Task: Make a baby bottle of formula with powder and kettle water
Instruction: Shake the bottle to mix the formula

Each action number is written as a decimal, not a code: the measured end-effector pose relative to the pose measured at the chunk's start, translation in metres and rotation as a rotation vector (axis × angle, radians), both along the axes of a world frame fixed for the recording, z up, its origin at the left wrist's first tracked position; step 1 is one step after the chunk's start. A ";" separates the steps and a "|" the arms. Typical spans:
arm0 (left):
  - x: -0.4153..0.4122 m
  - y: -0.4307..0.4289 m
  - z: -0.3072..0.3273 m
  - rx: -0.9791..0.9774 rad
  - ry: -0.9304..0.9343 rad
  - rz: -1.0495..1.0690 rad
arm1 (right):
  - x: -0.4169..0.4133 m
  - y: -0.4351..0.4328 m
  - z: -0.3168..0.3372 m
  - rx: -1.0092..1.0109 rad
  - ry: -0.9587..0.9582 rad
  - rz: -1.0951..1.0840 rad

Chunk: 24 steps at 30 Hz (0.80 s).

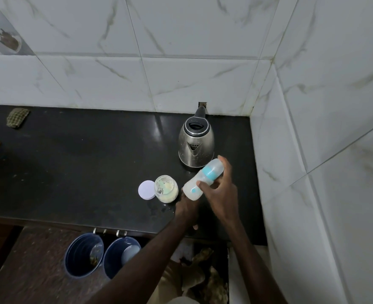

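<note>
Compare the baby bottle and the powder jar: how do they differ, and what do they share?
The baby bottle is gripped by the right hand, tilted above the counter; the powder jar stands upright on it. The bottle is capped; the jar is open, its white lid lying beside it. The bottle is tall and slim, the jar squat. Both are translucent.

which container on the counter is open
The clear plastic powder jar, its round white lid beside it; the steel kettle is lidded, the translucent baby bottle capped.

Brushed-metal kettle [196,147], translucent plastic bottle [203,179], glossy black countertop [82,163].
</note>
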<state>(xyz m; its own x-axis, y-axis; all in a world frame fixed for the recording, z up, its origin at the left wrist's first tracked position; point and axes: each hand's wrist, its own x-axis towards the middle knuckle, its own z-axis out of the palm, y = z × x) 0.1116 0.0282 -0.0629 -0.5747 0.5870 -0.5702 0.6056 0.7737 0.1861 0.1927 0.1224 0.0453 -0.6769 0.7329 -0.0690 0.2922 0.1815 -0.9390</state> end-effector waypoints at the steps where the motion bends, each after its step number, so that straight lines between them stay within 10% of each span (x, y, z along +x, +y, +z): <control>1: 0.000 0.001 0.001 -0.012 0.025 -0.007 | -0.001 0.003 0.004 -0.008 0.037 -0.076; 5: 0.003 0.004 0.000 -0.034 0.077 -0.019 | -0.004 0.006 0.011 -0.089 0.186 -0.386; 9: 0.001 0.001 -0.005 0.012 0.027 0.015 | 0.001 0.002 0.000 0.003 -0.032 -0.026; 15: 0.005 0.005 0.000 -0.012 0.072 -0.011 | 0.005 0.010 0.007 -0.131 0.166 -0.456; 19: 0.005 0.002 0.002 0.039 0.016 0.057 | 0.011 0.016 0.001 0.005 -0.040 -0.049; 24: 0.003 0.001 0.003 -0.012 0.058 -0.017 | 0.015 0.026 0.004 -0.183 0.176 -0.496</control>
<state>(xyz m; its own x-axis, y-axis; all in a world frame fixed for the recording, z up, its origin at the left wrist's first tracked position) 0.1148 0.0293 -0.0595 -0.5973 0.5900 -0.5433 0.6280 0.7653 0.1407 0.2074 0.1482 0.0494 -0.2669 0.9532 -0.1420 0.1373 -0.1082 -0.9846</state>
